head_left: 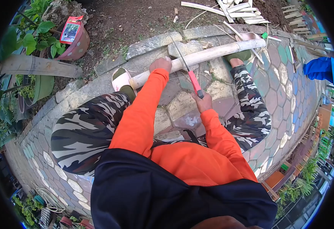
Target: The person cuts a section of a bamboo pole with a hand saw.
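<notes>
A thick pale bamboo pole lies across in front of me, its ends close to my two feet. My left hand is wrapped over the pole left of its middle. In my right hand is the dark end of a handsaw with a red handle. The saw's thin blade slants up and left across the pole, just right of my left hand. Whether its teeth have entered the bamboo cannot be made out.
Split bamboo strips lie on the soil at the top. Stone edging borders the hexagonal paving. A pink pot with a red packet stands upper left, above a bamboo rail. Blue cloth shows at right.
</notes>
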Demonstrator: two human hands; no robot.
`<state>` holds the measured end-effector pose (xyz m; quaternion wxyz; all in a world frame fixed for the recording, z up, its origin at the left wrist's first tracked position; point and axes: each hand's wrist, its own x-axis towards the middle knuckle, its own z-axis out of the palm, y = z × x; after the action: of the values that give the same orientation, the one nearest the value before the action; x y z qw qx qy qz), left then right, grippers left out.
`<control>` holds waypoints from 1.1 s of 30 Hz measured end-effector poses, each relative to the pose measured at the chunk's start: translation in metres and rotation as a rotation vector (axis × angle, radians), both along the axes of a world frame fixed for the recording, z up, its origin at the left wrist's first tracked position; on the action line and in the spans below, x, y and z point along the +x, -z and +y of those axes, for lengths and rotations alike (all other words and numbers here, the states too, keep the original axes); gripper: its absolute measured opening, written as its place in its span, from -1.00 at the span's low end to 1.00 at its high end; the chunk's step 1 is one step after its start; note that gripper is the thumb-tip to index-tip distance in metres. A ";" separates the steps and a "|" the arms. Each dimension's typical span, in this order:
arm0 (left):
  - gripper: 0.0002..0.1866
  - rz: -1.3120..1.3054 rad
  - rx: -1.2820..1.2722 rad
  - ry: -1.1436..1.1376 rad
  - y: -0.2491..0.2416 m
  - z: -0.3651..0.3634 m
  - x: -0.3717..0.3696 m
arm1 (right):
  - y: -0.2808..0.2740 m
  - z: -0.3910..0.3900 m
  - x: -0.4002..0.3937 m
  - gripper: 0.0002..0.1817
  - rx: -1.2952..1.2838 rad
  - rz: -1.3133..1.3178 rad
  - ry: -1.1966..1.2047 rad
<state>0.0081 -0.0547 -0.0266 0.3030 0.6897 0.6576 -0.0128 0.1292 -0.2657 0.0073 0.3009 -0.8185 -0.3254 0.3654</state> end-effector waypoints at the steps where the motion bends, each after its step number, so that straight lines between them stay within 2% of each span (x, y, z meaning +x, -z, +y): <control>1: -0.44 0.002 -0.003 0.000 -0.002 0.001 0.000 | 0.002 -0.001 0.001 -0.63 0.024 0.004 -0.010; 3: -0.42 0.000 -0.077 0.015 -0.004 0.002 0.000 | 0.006 -0.003 0.000 -0.64 0.041 0.013 -0.016; 15: -0.43 0.025 -0.095 -0.015 -0.005 0.003 0.002 | 0.012 -0.027 -0.003 -0.69 0.003 0.049 -0.004; 21: -0.43 0.037 -0.095 0.002 -0.008 0.003 0.003 | 0.025 -0.016 -0.003 -0.70 0.121 0.125 0.044; 23: -0.43 0.043 -0.097 0.007 -0.007 0.004 0.002 | 0.025 -0.011 -0.001 -0.69 -0.012 0.136 0.046; 33: -0.42 0.062 -0.026 0.001 0.003 0.002 0.005 | 0.001 0.002 0.000 -0.70 -0.092 0.127 0.034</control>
<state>0.0129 -0.0523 -0.0291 0.2915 0.6853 0.6660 -0.0427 0.1297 -0.2641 0.0063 0.2890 -0.8121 -0.2746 0.4261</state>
